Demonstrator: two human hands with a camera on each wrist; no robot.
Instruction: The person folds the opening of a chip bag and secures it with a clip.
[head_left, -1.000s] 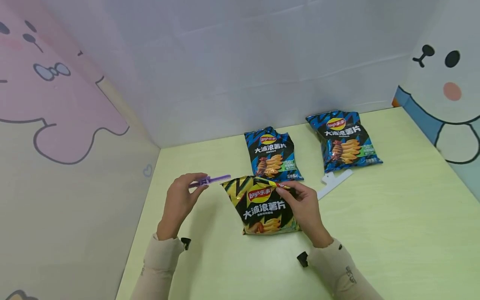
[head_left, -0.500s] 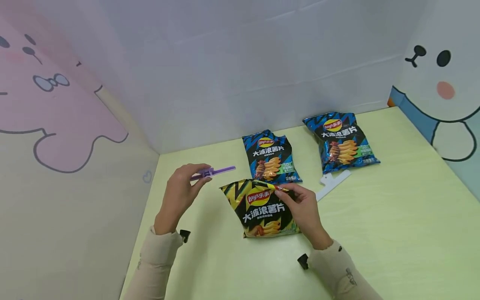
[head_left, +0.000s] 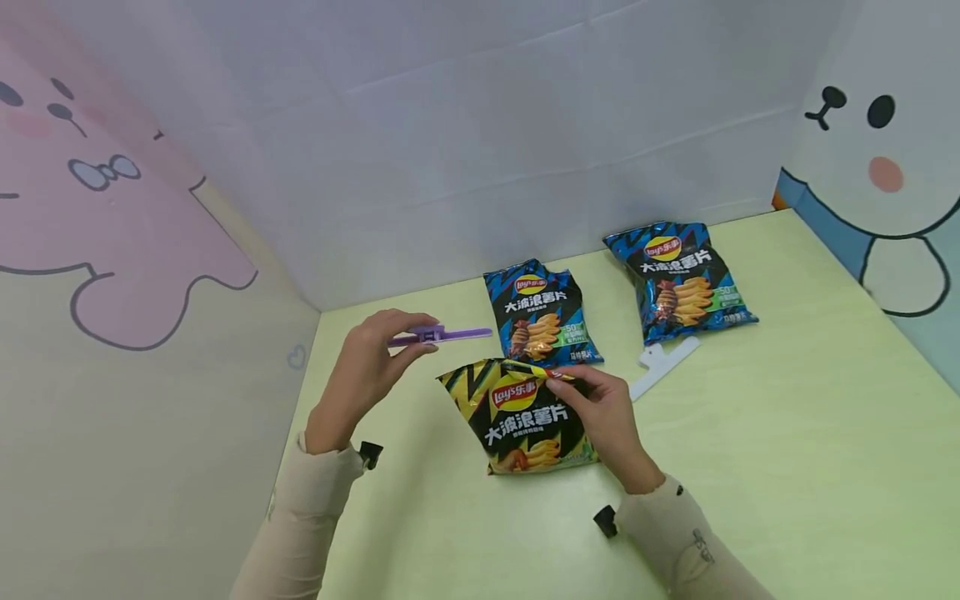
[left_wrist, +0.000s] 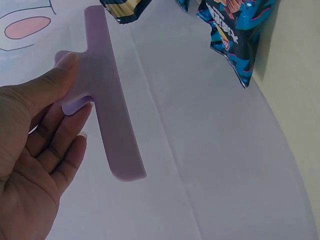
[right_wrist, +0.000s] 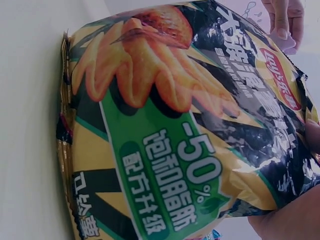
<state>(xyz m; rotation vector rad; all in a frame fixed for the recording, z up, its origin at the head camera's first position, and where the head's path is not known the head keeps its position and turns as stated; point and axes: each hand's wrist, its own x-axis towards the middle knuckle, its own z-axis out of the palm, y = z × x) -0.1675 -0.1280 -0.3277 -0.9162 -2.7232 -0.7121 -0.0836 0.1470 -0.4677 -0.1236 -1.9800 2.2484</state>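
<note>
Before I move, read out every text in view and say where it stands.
"Lay's乐事": yellow-and-black bag, left blue bag, right blue bag.
"大波浪薯片": all three.
"-50%": green panel of the yellow-and-black bag.
"饱和脂肪": same panel.
"配方升级": same panel.
"马铃薯": that bag's bottom edge, running out of frame.
"50": both blue bags.
Too small or blurred: remaining small print on the bags, and the mark on the right sleeve.

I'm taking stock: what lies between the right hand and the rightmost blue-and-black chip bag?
In the head view, a white plastic clip lies between the right hand and that bag, on the pale green tabletop.
</note>
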